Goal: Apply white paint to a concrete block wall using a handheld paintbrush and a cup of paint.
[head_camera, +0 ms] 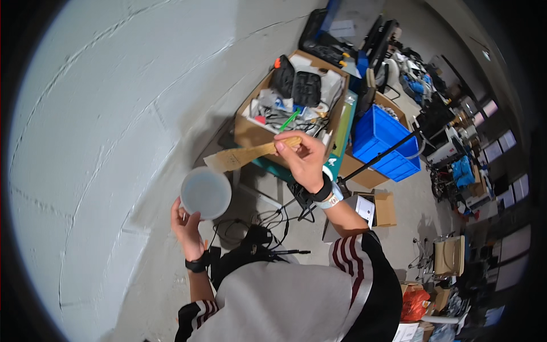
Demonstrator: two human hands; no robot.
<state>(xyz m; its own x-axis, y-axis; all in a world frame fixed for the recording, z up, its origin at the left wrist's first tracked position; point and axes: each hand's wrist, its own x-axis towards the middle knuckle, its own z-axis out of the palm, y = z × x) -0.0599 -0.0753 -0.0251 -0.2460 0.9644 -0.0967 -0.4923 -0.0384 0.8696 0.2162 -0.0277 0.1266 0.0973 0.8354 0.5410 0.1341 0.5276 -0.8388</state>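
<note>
My left hand (186, 228) grips the side of a round, whitish plastic tub (206, 193), thumb over the near rim and fingers outside. The tub's mouth faces up toward me; its pale inside shows, but I cannot tell whether it contains liquid. In my right hand (304, 160) is a flat wooden-handled brush (243, 157), held by the handle's end between thumb and fingers. Its broad, pale tip points left, above the tub's far rim in the picture. Dark marking shows on the brush's wide part.
A pale wall (107, 98) with rough seams rises on the left. Ahead, a cardboard box (252, 132) of cables and black cases stands on a green-topped table (277, 170). A blue crate (376, 145) and a black pole (380, 156) are to the right. Cables (273, 222) lie on the floor.
</note>
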